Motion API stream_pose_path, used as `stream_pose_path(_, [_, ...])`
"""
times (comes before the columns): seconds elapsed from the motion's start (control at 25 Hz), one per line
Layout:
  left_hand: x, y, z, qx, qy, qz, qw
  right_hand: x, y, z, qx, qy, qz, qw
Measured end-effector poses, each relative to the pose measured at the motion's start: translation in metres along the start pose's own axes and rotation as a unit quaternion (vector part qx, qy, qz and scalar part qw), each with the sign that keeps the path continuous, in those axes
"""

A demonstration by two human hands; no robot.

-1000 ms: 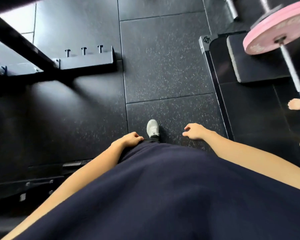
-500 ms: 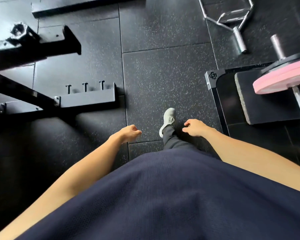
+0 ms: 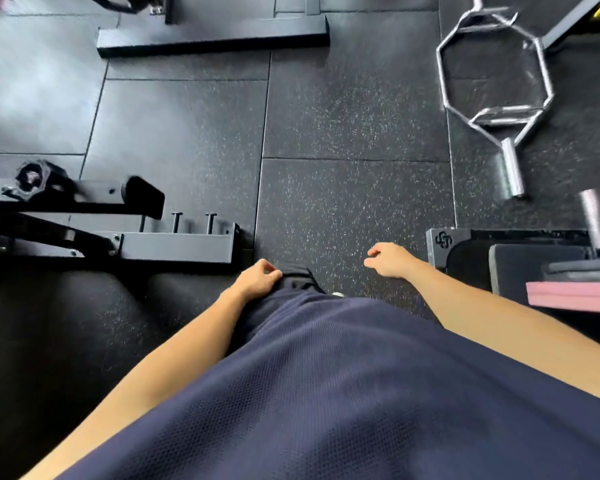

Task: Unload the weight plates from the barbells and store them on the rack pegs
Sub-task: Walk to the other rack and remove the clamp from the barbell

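A pink weight plate (image 3: 572, 296) shows edge-on at the right edge, with a dark plate (image 3: 582, 266) against it and the steel barbell sleeve (image 3: 593, 220) sticking out beyond. My right hand (image 3: 388, 259) hangs loosely curled and empty to the left of that plate, over the floor. My left hand (image 3: 257, 279) is also curled and empty, by my thigh. At the left stands a black rack foot (image 3: 179, 247) with three short upright pegs (image 3: 175, 222), and a black rack arm (image 3: 84, 194) above it.
A chrome hex bar (image 3: 496, 81) lies on the rubber floor at the upper right. A black platform corner (image 3: 445, 242) with a pad sits under the barbell. Another black frame base (image 3: 212, 38) crosses the top. Speckled floor tiles (image 3: 354, 202) lie ahead.
The view has swung forward: the rack foot and pink plate slid down the frame, and the hex bar came into full view. My foot is now hidden. Both hands stayed empty.
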State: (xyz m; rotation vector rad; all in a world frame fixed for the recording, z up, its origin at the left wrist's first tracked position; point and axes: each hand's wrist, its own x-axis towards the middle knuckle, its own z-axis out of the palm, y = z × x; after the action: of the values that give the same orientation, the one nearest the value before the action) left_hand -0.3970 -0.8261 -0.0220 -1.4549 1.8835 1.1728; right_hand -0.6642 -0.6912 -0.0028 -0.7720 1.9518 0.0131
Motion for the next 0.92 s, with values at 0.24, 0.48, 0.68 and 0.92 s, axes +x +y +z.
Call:
stream_pose_path(0.24, [0.115,0.052,-0.087,0.015,-0.04,-0.015,0.999,0.108,-0.056,-0.082,-0.055,-0.056,0.019,0.997])
stream_pose_path(0.48, [0.23,0.118,-0.26,0.051,-0.024,0.017,0.998,0.219,-0.168,-0.225,-0.038,-0.015,0.014,0.999])
stream_pose_path(0.68, [0.297,0.156,-0.355,0.033,0.0,0.02,0.999,0.292,-0.261,-0.307,0.009,0.023,-0.02,1.0])
stream_pose_path(0.92, [0.389,0.193,-0.442,-0.041,-0.016,-0.025,0.999,0.404,-0.343,-0.403,-0.033,0.001,-0.024,0.999])
